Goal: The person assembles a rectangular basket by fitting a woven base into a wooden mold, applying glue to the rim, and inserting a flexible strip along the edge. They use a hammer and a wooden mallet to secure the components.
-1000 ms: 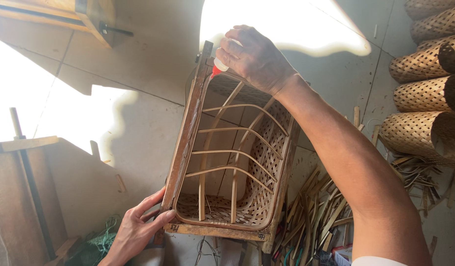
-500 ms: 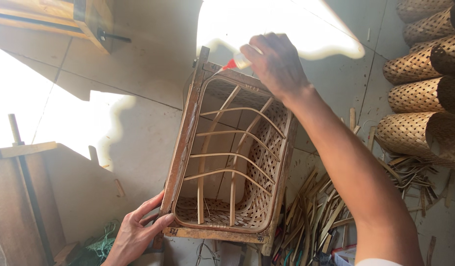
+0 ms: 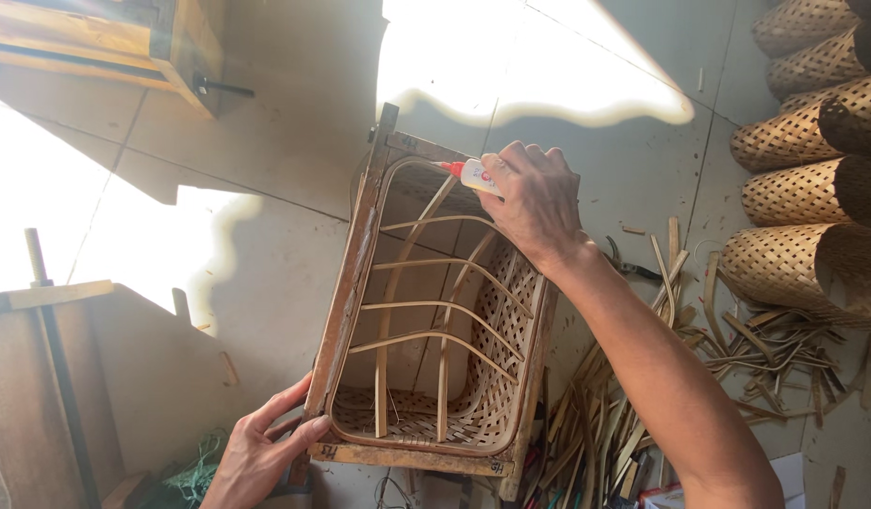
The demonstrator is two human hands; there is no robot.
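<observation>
A rectangular wooden frame (image 3: 346,292) holds a half-woven bamboo basket (image 3: 497,377) with curved bamboo ribs across its opening. My right hand (image 3: 534,203) is at the frame's far end, gripping a small white glue bottle (image 3: 475,174) whose red nozzle points left at the basket's far rim. Low down, my left hand (image 3: 261,452) grips the near left corner of the frame, fingers wrapped around the wood.
Several rolled woven bamboo mats (image 3: 813,188) are stacked at the right. Loose bamboo strips (image 3: 624,415) and cutters (image 3: 633,267) lie on the tiled floor right of the frame. A wooden bench (image 3: 96,42) is at top left, a wooden stand (image 3: 49,358) at lower left.
My right hand with the glue bottle has shifted right along the frame's far end, from the far left corner toward the middle of the rim. My left hand stays on the near corner.
</observation>
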